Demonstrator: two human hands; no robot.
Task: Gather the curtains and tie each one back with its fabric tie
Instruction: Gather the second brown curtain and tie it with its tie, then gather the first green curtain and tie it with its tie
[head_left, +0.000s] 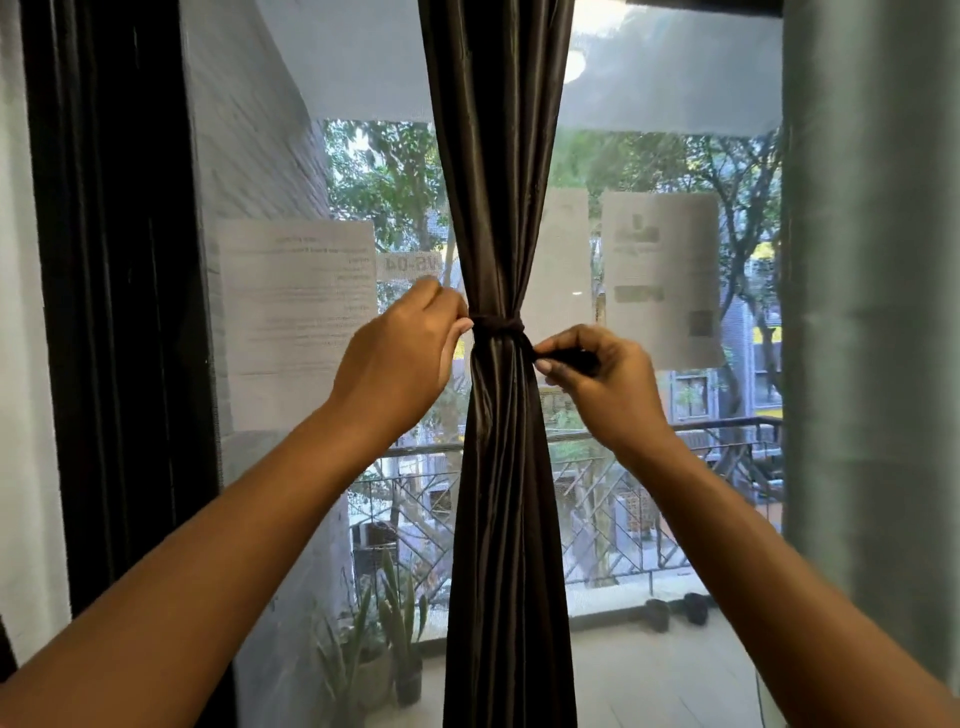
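Both forearms are raised; the fabric tie (496, 326) is already wrapped round the gathered dark curtain (501, 208), its ends pinched by the left hand (400, 353) and right hand (597, 374); the knot looks unfinished.

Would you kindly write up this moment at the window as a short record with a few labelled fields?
curtain: dark curtain gathered into one bunch, hanging in front of the window
tie: fabric tie wrapped around the bunch at its narrowest point
left hand: left hand pinches the tie at the curtain's left edge
right hand: right hand pinches the tie's free end on the right
behind: paper sheets on the glass
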